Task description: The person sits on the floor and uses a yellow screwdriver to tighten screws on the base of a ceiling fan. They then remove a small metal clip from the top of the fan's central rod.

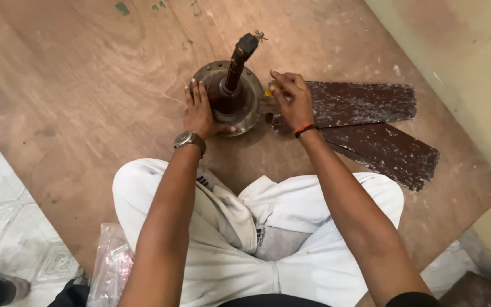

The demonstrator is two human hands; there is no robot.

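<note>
The fan motor (231,96) — a round, rusty brown housing with a dark rod (238,62) rising tilted from its middle — sits on the wooden board (86,102), a little above the centre of the view. The left hand (200,113) lies flat against the housing's rim at about 9 o'clock, fingers pressed together and pointing up, thumb hooked under the lower edge. A wristwatch (188,139) sits on that wrist.

At 3 o'clock from the motor the right hand (291,99) is curled, fingertips pinching a small yellow tool (269,91) against the housing's edge; what kind of tool it is cannot be told. A red and black band (304,129) circles this wrist.

Beyond the right hand, from 3 to 4 o'clock, two dark, paint-flecked fan blades (370,122) lie flat on the board, fanned out from a point near the motor.

At 6 o'clock the person's crossed legs in white trousers (291,250) rest on the board's near edge. A crumpled clear plastic bag (109,267) lies at 7 o'clock beside the left knee — on the pale patterned floor (7,227).
</note>
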